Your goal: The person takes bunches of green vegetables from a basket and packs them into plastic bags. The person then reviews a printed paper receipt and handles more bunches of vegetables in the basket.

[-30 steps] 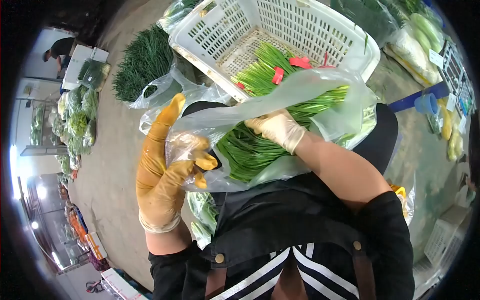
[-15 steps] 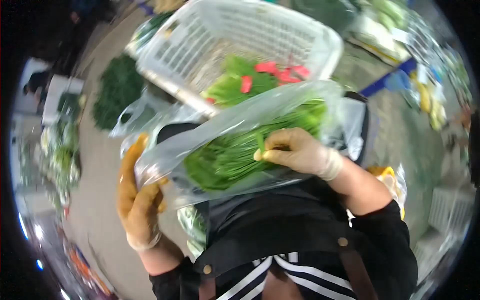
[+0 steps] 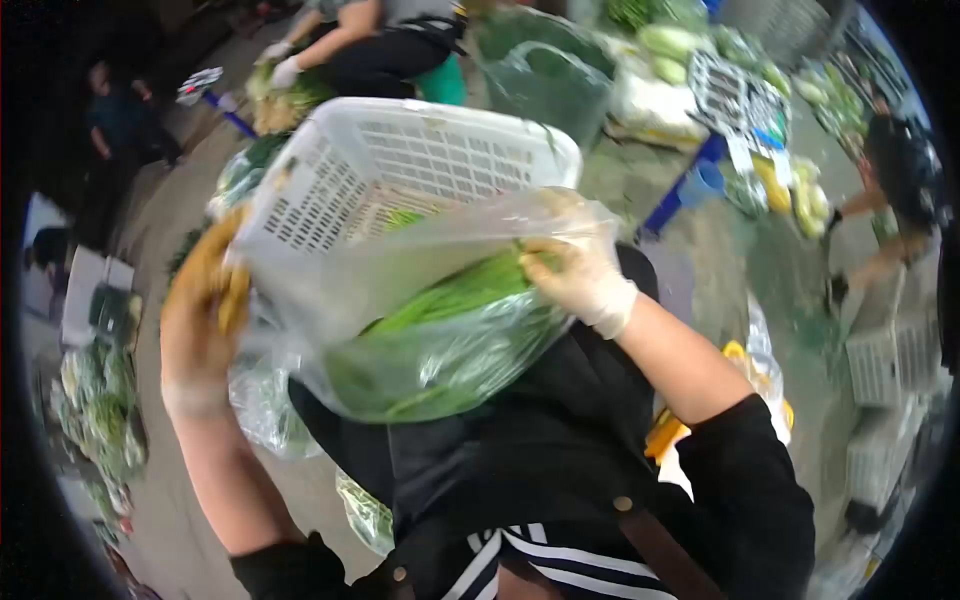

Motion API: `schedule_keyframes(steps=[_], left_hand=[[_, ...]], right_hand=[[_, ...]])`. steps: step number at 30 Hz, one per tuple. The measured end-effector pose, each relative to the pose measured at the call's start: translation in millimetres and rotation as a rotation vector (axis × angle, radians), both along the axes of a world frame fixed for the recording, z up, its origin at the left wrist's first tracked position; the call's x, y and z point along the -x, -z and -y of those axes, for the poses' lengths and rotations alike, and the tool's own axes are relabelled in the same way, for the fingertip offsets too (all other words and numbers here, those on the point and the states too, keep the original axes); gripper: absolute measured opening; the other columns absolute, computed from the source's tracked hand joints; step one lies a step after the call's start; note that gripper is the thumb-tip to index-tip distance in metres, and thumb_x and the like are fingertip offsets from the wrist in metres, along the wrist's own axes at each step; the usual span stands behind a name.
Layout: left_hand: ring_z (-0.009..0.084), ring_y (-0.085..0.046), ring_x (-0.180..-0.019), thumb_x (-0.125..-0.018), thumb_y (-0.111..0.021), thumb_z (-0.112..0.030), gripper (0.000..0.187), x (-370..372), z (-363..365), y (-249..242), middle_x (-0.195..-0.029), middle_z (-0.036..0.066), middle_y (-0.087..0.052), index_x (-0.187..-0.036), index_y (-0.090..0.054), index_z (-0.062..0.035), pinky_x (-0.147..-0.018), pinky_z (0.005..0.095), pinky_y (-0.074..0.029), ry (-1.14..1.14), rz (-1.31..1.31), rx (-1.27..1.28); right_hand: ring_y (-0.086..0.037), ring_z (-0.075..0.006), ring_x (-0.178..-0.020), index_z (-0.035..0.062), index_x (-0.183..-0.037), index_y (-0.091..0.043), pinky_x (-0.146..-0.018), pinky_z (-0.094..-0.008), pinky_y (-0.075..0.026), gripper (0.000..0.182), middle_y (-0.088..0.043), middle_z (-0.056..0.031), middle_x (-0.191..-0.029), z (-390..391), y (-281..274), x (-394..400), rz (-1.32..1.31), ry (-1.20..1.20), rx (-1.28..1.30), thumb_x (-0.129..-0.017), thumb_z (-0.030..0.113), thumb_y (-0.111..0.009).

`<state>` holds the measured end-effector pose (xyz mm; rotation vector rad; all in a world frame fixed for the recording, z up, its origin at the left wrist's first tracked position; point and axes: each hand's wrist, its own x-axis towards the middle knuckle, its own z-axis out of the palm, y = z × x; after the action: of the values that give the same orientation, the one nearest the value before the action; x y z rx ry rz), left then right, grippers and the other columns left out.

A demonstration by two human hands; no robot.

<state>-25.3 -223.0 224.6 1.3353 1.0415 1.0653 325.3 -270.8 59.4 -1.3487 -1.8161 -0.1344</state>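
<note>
A clear plastic bag [image 3: 330, 290] hangs between my two gloved hands, lifted up in front of me. Inside it lies a bundle of long green stalks [image 3: 450, 310]. My left hand [image 3: 200, 320], in a yellowish glove, grips the bag's left edge. My right hand [image 3: 580, 275], in a pale glove, is closed on the stalks at the bag's right opening. Behind the bag stands a white slatted plastic basket [image 3: 400, 160] with more greens inside. The picture is blurred by motion.
A person in gloves [image 3: 360, 40] bends over vegetables at the back. Another person [image 3: 890, 170] stands at the far right near stalls of produce [image 3: 730, 90]. Bagged greens [image 3: 100, 400] lie on the floor at left. White crates [image 3: 880, 370] stand at right.
Both hands have raised the bag of stalks higher, and my view has tilted up, bringing the people and stalls at the back into sight. The left hand moved up to the bag's left edge.
</note>
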Motion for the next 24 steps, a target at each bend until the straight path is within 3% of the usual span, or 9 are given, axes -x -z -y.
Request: schedule_keyframes(steps=[4,7,8,15,17,19,20,22,24], left_hand=[[0.0069,-0.045,-0.06,-0.091,-0.049,-0.014,0.047,11.5,-86.3,-51.3,-0.089,0.008,-0.062,-0.134,-0.047,0.0034,-0.054,0.019,-0.036,0.117,0.298,-0.039],[0.0143,-0.056,-0.074,-0.092,-0.049,-0.015,0.042,31.2,-138.9,-63.6,-0.11,0.017,-0.064,-0.13,-0.05,0.0053,-0.063,0.0231,-0.044,0.149,0.464,-0.024],[0.0161,-0.058,-0.078,-0.093,-0.048,-0.015,0.041,33.6,-153.2,-60.1,-0.113,0.018,-0.063,-0.129,-0.05,0.0057,-0.066,0.0239,-0.046,0.094,0.493,-0.041],[0.027,-0.058,-0.103,-0.092,-0.049,-0.018,0.05,76.4,-190.9,53.0,-0.128,0.022,-0.052,-0.136,-0.041,0.0056,-0.081,0.0319,-0.053,0.021,0.766,0.063],[0.0247,-0.054,-0.101,-0.09,-0.055,-0.016,0.051,64.0,-192.6,112.6,-0.131,0.021,-0.051,-0.134,-0.045,0.0063,-0.078,0.0295,-0.049,-0.085,0.804,0.089],[0.0225,-0.053,-0.099,-0.089,-0.058,-0.018,0.048,70.8,-214.8,193.5,-0.129,0.015,-0.054,-0.131,-0.05,0.0031,-0.08,0.0318,-0.045,-0.034,0.799,0.209],[0.0208,-0.053,-0.097,-0.089,-0.058,-0.019,0.045,69.0,-225.4,219.6,-0.124,0.013,-0.056,-0.129,-0.053,0.0019,-0.08,0.0306,-0.045,-0.183,0.13,-0.162],[0.0178,-0.054,-0.092,-0.091,-0.056,-0.019,0.036,57.9,-230.3,244.8,-0.112,0.008,-0.06,-0.122,-0.058,-0.0009,-0.078,0.0287,-0.044,-0.277,-0.314,-0.252],[0.0159,-0.055,-0.087,-0.092,-0.052,-0.012,0.027,62.1,-256.9,256.1,-0.102,0.005,-0.061,-0.116,-0.062,-0.0028,-0.074,0.0275,-0.045,-0.35,0.217,0.09]], right_hand=[[-0.058,-0.0319,-0.102,0.0092,-0.08,-0.074,-0.079,-0.0429,-0.046,0.017,-0.065,-0.0164,-0.102,-62.8,-49.5,2.5,0.063,0.02,0.049,-0.071,0.023,-0.071],[-0.062,-0.0284,-0.064,0.0075,-0.083,-0.074,-0.062,-0.0396,-0.049,0.018,-0.062,-0.0139,-0.064,-117.2,-48.4,14.2,-0.128,-0.062,0.076,-0.076,0.021,-0.065],[-0.066,-0.0283,-0.08,0.0029,-0.094,-0.071,-0.072,-0.0348,-0.052,0.019,-0.069,-0.0162,-0.09,-125.2,-64.6,16.6,0.023,-0.032,0.282,-0.083,0.017,-0.064],[-0.065,-0.0256,-0.085,0.0103,-0.084,-0.073,-0.08,-0.0368,-0.05,0.022,-0.069,-0.0122,-0.094,-226.5,-30.0,58.4,0.148,-0.207,0.439,-0.074,0.029,-0.067],[-0.063,-0.0168,-0.082,0.0101,-0.087,-0.074,-0.079,-0.0313,-0.049,0.028,-0.07,-0.0112,-0.092,-231.3,-45.5,66.0,-0.132,-0.362,0.995,-0.076,0.035,-0.07],[-0.062,-0.0127,-0.081,0.0062,-0.093,-0.073,-0.08,-0.0294,-0.048,0.026,-0.07,-0.0057,-0.09,-240.0,-20.2,57.3,-0.491,-0.476,0.908,-0.082,0.029,-0.068],[-0.061,-0.0132,-0.084,0.0033,-0.095,-0.072,-0.08,-0.0283,-0.047,0.024,-0.069,-0.0053,-0.087,-243.5,-8.7,47.3,-0.772,-0.496,0.778,-0.085,0.024,-0.065],[-0.057,-0.0133,-0.074,0.0034,-0.091,-0.068,-0.068,-0.0275,-0.045,0.02,-0.064,-0.0034,-0.08,-286.2,33.8,-5.2,-1.232,-0.253,0.696,-0.088,0.022,-0.062],[-0.055,-0.0126,-0.076,0.0066,-0.091,-0.063,-0.067,-0.0256,-0.042,0.023,-0.062,-0.0025,-0.081,-306.8,59.0,-82.7,-1.718,-0.564,0.802,-0.092,0.029,-0.057]])
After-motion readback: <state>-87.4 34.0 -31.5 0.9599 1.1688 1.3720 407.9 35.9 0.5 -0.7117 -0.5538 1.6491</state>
